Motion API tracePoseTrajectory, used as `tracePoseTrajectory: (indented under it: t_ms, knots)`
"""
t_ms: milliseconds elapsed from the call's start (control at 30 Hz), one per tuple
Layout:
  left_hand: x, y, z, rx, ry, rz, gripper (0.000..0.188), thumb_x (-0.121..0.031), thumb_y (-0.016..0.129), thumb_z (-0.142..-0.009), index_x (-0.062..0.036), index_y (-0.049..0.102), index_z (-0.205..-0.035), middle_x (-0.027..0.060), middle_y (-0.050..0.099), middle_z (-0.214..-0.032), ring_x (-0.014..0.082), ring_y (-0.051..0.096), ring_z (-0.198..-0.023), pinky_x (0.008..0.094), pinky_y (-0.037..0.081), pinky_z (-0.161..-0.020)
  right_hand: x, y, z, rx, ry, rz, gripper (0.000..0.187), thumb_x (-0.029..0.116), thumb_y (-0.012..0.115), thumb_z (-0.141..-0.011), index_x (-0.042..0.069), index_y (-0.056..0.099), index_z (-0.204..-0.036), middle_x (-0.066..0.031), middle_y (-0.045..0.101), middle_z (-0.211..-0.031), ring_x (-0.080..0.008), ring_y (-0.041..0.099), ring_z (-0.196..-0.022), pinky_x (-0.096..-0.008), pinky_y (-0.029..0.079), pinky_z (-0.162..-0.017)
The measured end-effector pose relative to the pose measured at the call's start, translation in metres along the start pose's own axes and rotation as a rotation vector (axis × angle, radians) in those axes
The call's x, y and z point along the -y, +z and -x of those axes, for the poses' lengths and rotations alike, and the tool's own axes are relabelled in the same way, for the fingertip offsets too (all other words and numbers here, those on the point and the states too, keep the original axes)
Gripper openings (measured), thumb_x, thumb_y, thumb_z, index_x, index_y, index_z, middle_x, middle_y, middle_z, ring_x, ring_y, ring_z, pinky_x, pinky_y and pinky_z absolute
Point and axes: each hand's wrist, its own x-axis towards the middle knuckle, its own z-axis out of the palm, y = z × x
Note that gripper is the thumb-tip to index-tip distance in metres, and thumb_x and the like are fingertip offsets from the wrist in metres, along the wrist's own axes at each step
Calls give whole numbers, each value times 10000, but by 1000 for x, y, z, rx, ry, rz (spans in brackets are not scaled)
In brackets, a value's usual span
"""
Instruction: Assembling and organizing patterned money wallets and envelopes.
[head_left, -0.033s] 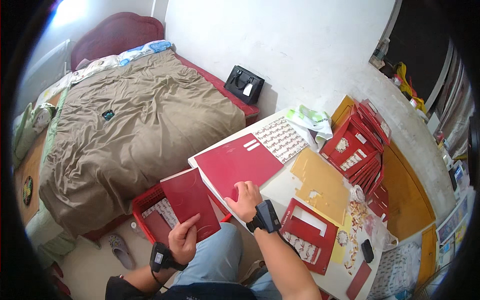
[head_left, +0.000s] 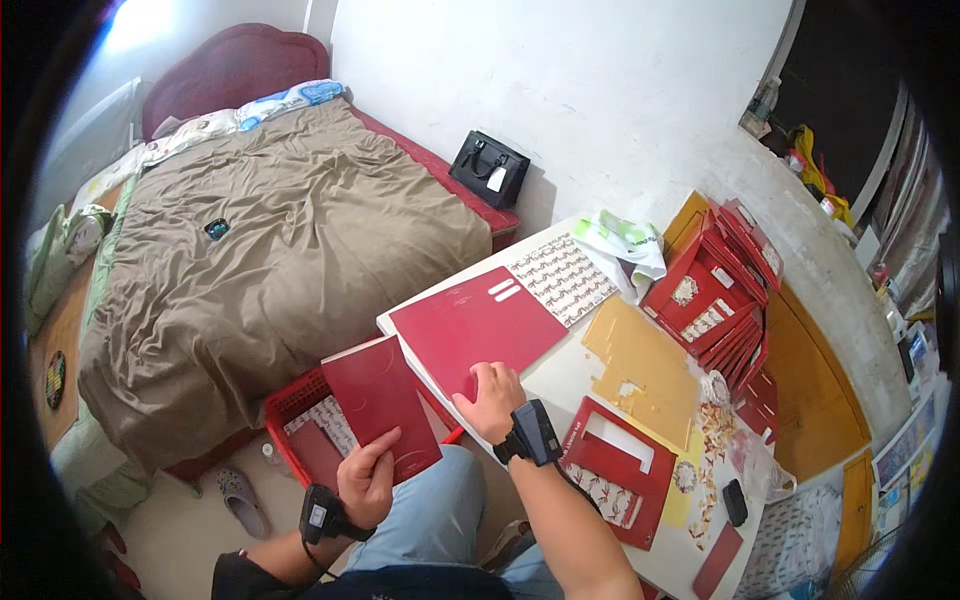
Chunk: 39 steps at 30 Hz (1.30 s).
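Note:
My left hand (head_left: 367,478) is closed on the lower edge of a flat dark red card (head_left: 380,400), tilted over a red plastic basket (head_left: 285,412). A pale edge shows along its top. At the near corner of a larger red card sheet (head_left: 480,325) on the white table, my right hand (head_left: 488,402) has its fingers curled, with thumb and forefinger about the corner. Two white slots show near that sheet's far end. Beside it lies a white patterned sheet (head_left: 562,278). My right fingertips are partly hidden.
Right of my hands lie a red cut-out card (head_left: 615,470), yellow sheets (head_left: 640,365) and small scraps (head_left: 706,455). Several red folded pieces (head_left: 712,290) stack at the back right, by a plastic bag (head_left: 622,238). A bed (head_left: 270,240) and a clog (head_left: 243,502) are leftward.

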Motion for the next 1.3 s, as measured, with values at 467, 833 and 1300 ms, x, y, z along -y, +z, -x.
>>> tracePoseTrajectory:
  t_ms: [467, 833, 1300]
  knots:
    - [1, -10, -9, -5, -57, -51, 267, 37, 517, -885, 7, 649, -1116, 156, 655, -878, 222, 643, -828, 295, 480, -755, -31, -32, 3, 196, -457, 100, 270, 242, 676, -813, 40, 616, -981, -138, 656, -949, -321, 626, -908, -415, 500, -821]
    - [-4, -20, -19, 32, -23, -127, 277, 38, 500, -898, -1, 634, -1138, 174, 659, -969, 256, 647, -895, 312, 479, -800, -27, -38, -5, 204, -780, 370, 133, 120, 588, -765, 73, 617, -887, -59, 606, -725, -217, 641, -693, -336, 510, -629]
    - [7, -13, -21, 36, 44, -100, 281, 43, 512, -895, -2, 630, -1147, 185, 659, -988, 268, 647, -922, 324, 482, -817, -29, -34, -13, 203, -863, 396, 63, 138, 602, -738, 76, 596, -744, -78, 647, -704, -217, 671, -671, -318, 526, -630]
